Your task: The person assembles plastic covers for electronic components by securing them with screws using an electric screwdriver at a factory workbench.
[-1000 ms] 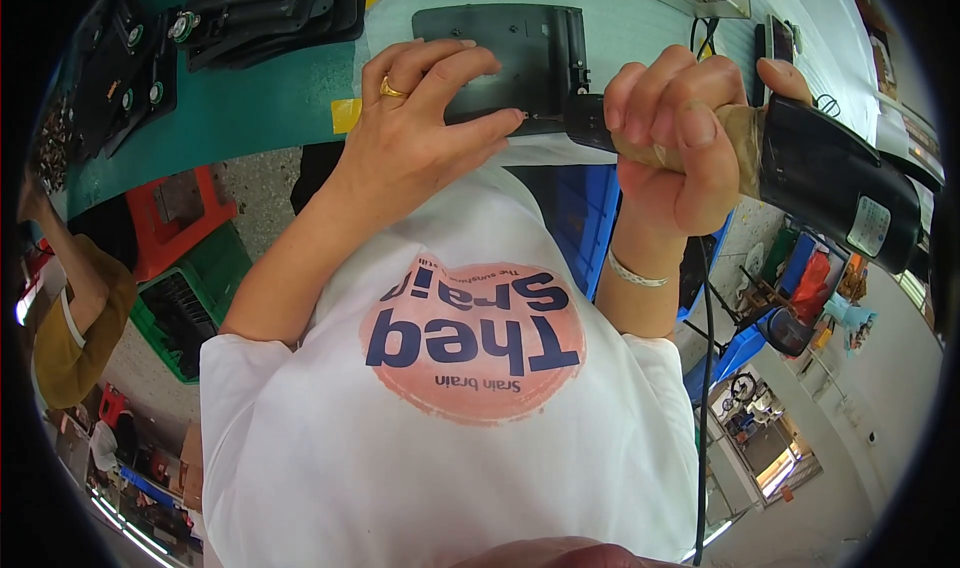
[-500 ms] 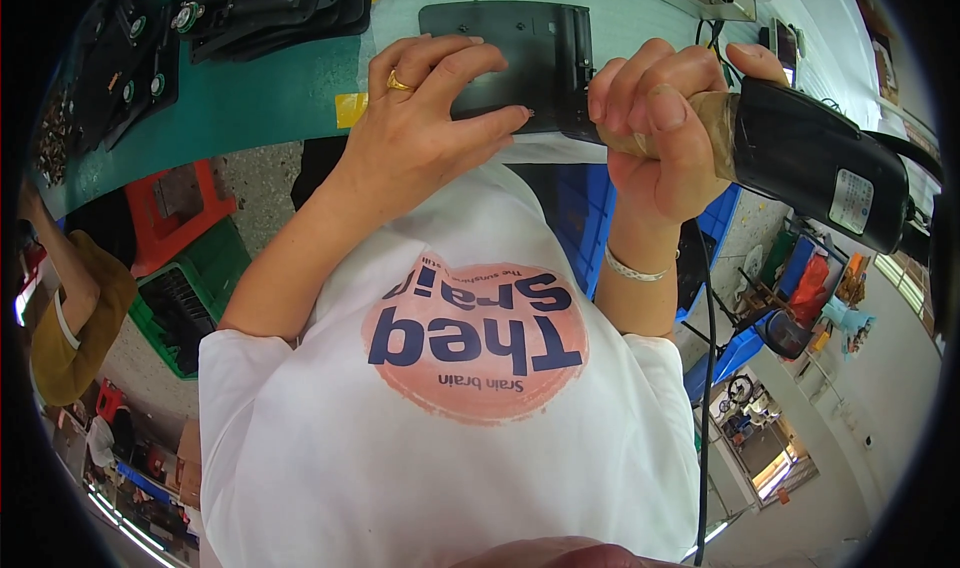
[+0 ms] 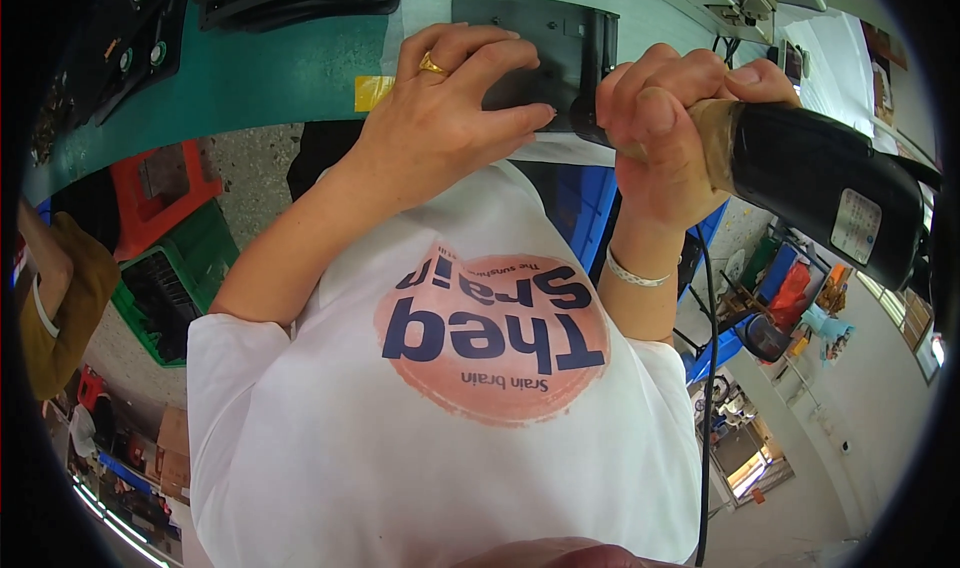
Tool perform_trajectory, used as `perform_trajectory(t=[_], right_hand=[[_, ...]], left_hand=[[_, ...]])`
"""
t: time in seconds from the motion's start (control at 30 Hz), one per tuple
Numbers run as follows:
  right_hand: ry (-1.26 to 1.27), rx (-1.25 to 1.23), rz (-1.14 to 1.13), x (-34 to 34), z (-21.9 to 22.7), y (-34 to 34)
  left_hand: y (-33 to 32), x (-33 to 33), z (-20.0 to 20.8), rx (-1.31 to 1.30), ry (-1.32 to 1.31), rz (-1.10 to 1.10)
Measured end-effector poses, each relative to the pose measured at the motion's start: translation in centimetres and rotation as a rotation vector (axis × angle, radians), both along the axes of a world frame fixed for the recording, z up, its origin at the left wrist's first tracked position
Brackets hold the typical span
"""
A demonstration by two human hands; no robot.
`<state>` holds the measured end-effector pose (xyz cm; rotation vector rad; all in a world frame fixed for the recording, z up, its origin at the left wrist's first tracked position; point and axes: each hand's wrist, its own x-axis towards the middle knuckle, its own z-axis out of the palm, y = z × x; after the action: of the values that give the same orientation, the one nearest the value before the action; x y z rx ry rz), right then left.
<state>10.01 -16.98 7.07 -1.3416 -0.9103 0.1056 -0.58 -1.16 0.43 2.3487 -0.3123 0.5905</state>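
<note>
head view: the dark panel (image 3: 565, 43) lies flat on the table (image 3: 290, 83). over its left edge, the left hand (image 3: 460, 118) spreads unclenched, apparently to steady it; beside its near right corner, the right hand (image 3: 665, 133) grips the black power tool (image 3: 830, 173), presumably for control.

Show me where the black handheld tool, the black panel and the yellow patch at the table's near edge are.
Black handheld tool (image 3: 825, 168): head view, on its thick rear body.
Black panel (image 3: 563, 60): head view, on its flat face.
Yellow patch (image 3: 373, 93): head view, mid-surface.
</note>
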Motion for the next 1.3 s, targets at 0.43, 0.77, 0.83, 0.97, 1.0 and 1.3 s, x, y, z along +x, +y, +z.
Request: perform_trajectory(t=[0.43,0.77,0.83,0.97,1.0,1.3], right_hand=[[0.102,0.284,-0.116,-1.7,-0.8,1.1],[-0.093,0.089,-0.105,-1.7,-1.1,-0.4],[-0.034,0.157,-0.12,-1.0,-1.0,-0.7],[0.187,0.395,-0.068,1.2,1.7,-2.3],[0.08,0.31,-0.223,2.1,3.0,-3.0],[-0.026,0.484,-0.515,11.7,5.8,-5.4]], left_hand=[[0.4,-0.1,-0.2,-0.035,0.057,-0.03],[0.0,0.3,0.3,-0.002,0.042,-0.02],[0.1,0.5,0.5,0.009,0.073,-0.024],[0.1,0.4,0.7,0.035,0.074,-0.029],[0.1,0.4,0.7,0.04,0.085,-0.021],[-0.1,0.4,1.0,0.077,0.084,-0.03]])
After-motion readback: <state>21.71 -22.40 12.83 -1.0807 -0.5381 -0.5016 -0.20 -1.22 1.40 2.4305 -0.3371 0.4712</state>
